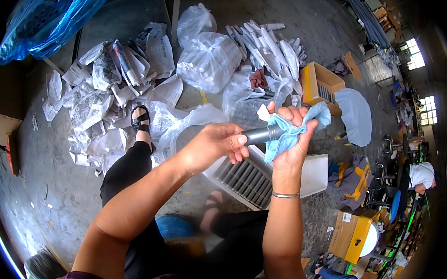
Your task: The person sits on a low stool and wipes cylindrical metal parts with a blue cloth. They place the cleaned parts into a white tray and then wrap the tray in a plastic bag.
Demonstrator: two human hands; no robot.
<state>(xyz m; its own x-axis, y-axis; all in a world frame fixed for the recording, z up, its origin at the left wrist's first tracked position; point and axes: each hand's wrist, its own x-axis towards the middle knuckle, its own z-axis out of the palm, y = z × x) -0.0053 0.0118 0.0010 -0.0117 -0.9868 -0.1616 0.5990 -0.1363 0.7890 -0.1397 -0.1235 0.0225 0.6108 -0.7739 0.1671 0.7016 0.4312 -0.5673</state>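
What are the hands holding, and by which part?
A dark grey cylinder: the left hand grips its left end between thumb and fingers; the right hand holds its right end in a light-blue cloth.

Head-worn fisheye, facing down; fingers (287,113) near, floor (79,197) beyond.

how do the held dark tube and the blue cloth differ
The tube is dark grey; the cloth is light blue. The tube is a straight cylinder; the cloth is crumpled. The left hand grips the tube; the right hand holds the cloth against it. Both are hand-held.
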